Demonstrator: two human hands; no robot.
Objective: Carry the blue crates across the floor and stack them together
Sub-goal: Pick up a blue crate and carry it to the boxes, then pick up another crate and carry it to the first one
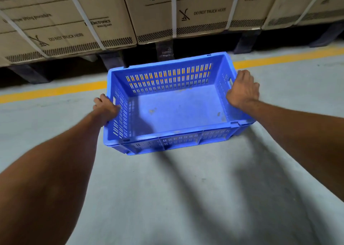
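An empty blue crate [178,110] with slotted walls is in the middle of the head view, over the grey floor. My left hand [105,108] grips its left short end at the handle slot. My right hand [243,89] grips the right short end, fingers hooked over the rim. Both arms are stretched out in front of me. I cannot tell whether the crate's base touches the floor. Only this one crate is in sight.
A row of large strapped cardboard boxes [154,12] on dark pallets [165,52] stands along the far side. A yellow line [55,90] runs across the concrete floor [167,198] just behind the crate. My arms cast shadows on the floor near me.
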